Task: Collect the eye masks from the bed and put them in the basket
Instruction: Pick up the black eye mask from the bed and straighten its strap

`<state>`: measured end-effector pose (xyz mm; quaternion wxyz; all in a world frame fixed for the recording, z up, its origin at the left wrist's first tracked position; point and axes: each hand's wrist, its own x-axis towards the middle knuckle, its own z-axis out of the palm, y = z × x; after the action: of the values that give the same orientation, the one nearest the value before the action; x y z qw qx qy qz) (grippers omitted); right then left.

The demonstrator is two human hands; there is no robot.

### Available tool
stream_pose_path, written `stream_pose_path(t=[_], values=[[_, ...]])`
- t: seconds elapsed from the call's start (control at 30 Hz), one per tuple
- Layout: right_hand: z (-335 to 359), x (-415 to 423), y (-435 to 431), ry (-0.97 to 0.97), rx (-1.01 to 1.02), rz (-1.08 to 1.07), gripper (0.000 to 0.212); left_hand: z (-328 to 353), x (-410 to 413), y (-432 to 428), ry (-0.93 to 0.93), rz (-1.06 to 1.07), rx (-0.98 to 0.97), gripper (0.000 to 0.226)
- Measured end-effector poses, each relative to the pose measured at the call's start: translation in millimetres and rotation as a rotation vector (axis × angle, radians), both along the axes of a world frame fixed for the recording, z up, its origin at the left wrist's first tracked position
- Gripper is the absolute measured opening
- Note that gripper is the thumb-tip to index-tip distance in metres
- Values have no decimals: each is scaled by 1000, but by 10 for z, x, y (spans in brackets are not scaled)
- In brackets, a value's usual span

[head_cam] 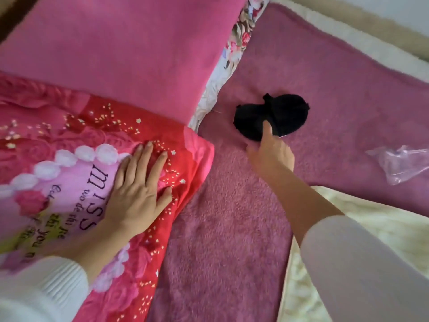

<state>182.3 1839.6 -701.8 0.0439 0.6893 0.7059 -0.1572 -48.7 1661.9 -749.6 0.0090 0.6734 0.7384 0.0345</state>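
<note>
A black eye mask [278, 112] lies on the mauve fleece blanket [232, 228] that covers the bed. My right hand [270, 156] reaches onto its near edge, with one finger laid on the black fabric and the other fingers curled at the mask's rim; whether they grip it I cannot tell. Resting flat with spread fingers, my left hand [139, 189] lies on a red and pink printed pillow [69, 147] at the left. No basket is in view.
A large pink pillow [130, 49] with a floral edge [232, 54] lies at the back left. A crumpled clear plastic bag [404, 163] sits on the blanket at the right. A cream fluffy cover [371, 224] lies under my right arm.
</note>
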Motion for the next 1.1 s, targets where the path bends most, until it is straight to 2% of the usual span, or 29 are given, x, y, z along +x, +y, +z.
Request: stream_pose_path(t=[0.1,0.17,0.23,0.33,0.43,0.5,0.57,0.6,0.67,0.77,0.87,1.0,1.1], values=[[-137,-111,147,-234,61,145,56,-3,5,31,-7,19,26,85],[-124,-104,165,-315,99,206,54,16,23,46,-11,17,-6,83],[5,-105,116,-259,116,172,45,72,26,66,-36,17,-64,81],[374,-132,-164,-27,120,117,33,258,21,132,-188,47,-192,79],[796,-107,-655,255,60,133,39,653,53,309,-590,234,-329,60],[1069,-68,-981,470,-20,127,42,1068,96,349,-1081,537,-354,52],[1345,-16,-1301,603,-104,155,44,1493,147,220,-1617,784,-432,56],[1495,9,-1467,629,-137,190,45,1667,168,86,-1782,831,-487,56],[1787,43,-1803,624,-179,274,47,1970,220,-261,-1954,819,-540,42],[2139,107,-2281,633,-197,306,48,2305,307,-778,-2027,794,-508,23],[2435,183,-2752,678,-243,235,44,2576,356,-1261,-2026,732,-482,31],[2783,228,-3278,781,-224,116,43,2958,412,-1829,-1833,573,-429,45],[3052,150,-3530,784,-113,82,45,3241,472,-2149,-1734,428,-416,41]])
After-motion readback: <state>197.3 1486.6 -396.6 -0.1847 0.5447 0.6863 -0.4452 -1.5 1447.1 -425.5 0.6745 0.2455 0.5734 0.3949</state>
